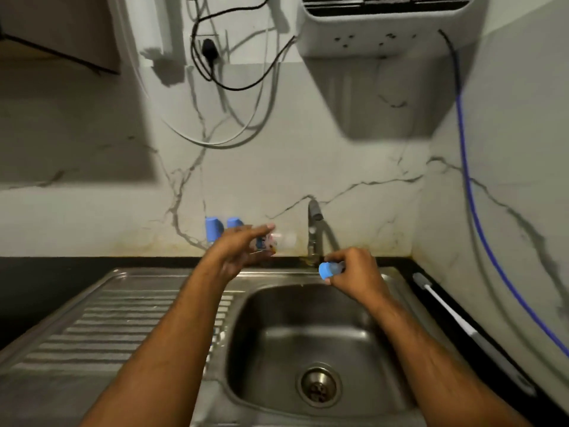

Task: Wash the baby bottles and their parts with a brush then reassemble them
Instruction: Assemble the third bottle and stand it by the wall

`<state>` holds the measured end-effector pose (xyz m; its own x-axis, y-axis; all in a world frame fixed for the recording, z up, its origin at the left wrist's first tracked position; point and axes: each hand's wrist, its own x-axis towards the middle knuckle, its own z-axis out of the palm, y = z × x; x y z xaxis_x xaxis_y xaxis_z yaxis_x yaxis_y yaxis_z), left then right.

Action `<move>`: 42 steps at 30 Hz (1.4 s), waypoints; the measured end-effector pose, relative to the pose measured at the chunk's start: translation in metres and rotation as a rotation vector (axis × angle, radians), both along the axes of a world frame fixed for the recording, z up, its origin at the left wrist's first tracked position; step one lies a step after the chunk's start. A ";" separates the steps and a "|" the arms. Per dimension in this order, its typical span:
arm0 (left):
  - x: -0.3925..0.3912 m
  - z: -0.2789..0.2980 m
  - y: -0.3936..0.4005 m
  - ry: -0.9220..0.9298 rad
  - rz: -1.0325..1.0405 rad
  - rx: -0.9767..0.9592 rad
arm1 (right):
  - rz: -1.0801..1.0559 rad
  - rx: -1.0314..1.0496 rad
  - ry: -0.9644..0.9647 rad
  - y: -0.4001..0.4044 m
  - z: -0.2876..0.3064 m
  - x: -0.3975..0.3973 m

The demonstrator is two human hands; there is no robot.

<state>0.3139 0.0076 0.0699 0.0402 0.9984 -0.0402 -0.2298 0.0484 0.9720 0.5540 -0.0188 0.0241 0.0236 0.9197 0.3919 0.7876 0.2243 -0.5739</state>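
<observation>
**Bottle in two parts over a dry basin, washing not visibly begun**

Kitchen corner, marbled wall, steel sink [172,306] set in a black counter [46,275]. Basin looks dry; no water seen running from the tap [314,229]; no suds anywhere.

Left hand [237,251] raised above the sink's back rim, fingers largely straight, thumb side hidden, holding a clear printed bottle [278,241] lying on its side, open end toward the tap. Exact grip not readable through motion blur. Right hand [354,272] curled round a blue cap [328,269], pinched at the fingertips, just right of the tap base, over the basin's far edge.

Judged: bottle taken apart, cap and body separate. Scrubbing, rinsing, reassembly all left.

Two more blue-capped bottles [212,229] upright against the wall behind the left hand, apparently untouched.

Long white-handled brush [443,306] lying on the counter right of the sink, well apart from both hands. Both hands occupied; one part needs setting down first.

Overhead: wall-mounted white appliance [385,26], black cable [234,75], blue hose [474,186]. None in the way.
</observation>
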 end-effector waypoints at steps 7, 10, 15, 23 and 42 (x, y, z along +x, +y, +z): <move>0.057 -0.164 0.019 0.880 0.136 -0.280 | -0.074 -0.067 -0.006 -0.010 -0.014 0.055; 0.063 -0.166 0.020 0.892 0.168 -0.278 | -0.099 -0.073 -0.027 -0.008 -0.018 0.063; 0.066 -0.173 0.026 0.717 0.232 -0.180 | -0.092 -0.109 -0.050 -0.003 -0.021 0.057; 0.068 -0.177 0.020 0.586 0.115 -0.009 | 0.015 -0.183 -0.038 0.014 -0.010 0.024; 0.061 -0.182 0.005 0.479 0.114 0.247 | 0.232 -0.178 -0.413 0.041 0.003 -0.042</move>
<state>0.3744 0.0124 -0.1121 -0.0344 0.9773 0.2090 0.2505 -0.1941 0.9485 0.5123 0.0224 0.0267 -0.3134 0.9358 0.1616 0.8980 0.3474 -0.2702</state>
